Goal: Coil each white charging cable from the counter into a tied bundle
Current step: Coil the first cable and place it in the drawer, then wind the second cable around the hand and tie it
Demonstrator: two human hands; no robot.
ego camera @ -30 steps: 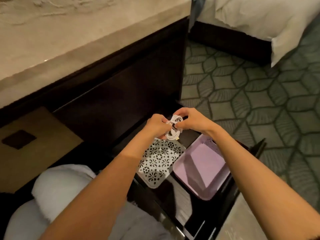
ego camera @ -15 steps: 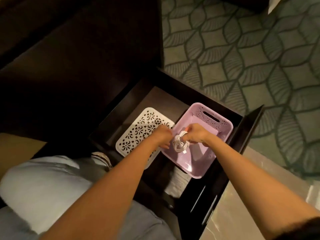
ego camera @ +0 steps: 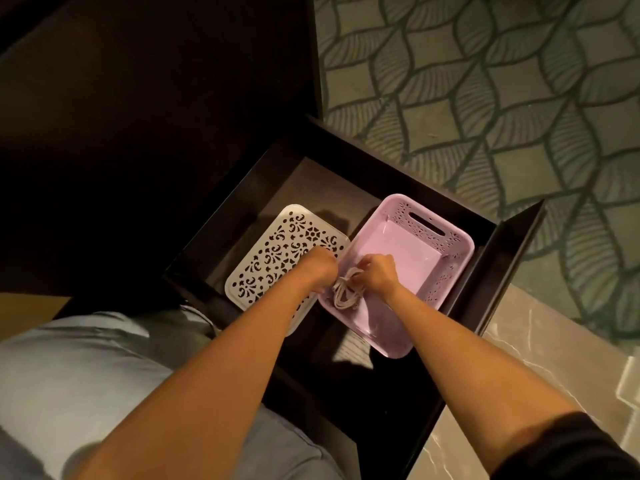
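A coiled white charging cable (ego camera: 346, 292) hangs low inside the near left corner of a pink basket (ego camera: 453, 268). My right hand (ego camera: 377, 275) pinches the top of the bundle from the right. My left hand (ego camera: 320, 268) is closed just left of the coil, over the basket's left rim, and seems to touch the cable's tied middle; the contact is partly hidden. The bundle's lower loops rest near the basket floor.
The pink basket sits in an open dark drawer (ego camera: 502, 258), beside a white perforated lid (ego camera: 277, 258) on its left. Patterned green carpet (ego camera: 485, 98) lies beyond. A marble surface (ego camera: 519, 358) is at the lower right, and my grey-clad leg (ego camera: 86, 375) at the lower left.
The view has tilted down from the counter to the drawer. Both hands carried the coiled cable down from above the drawer into the pink basket.
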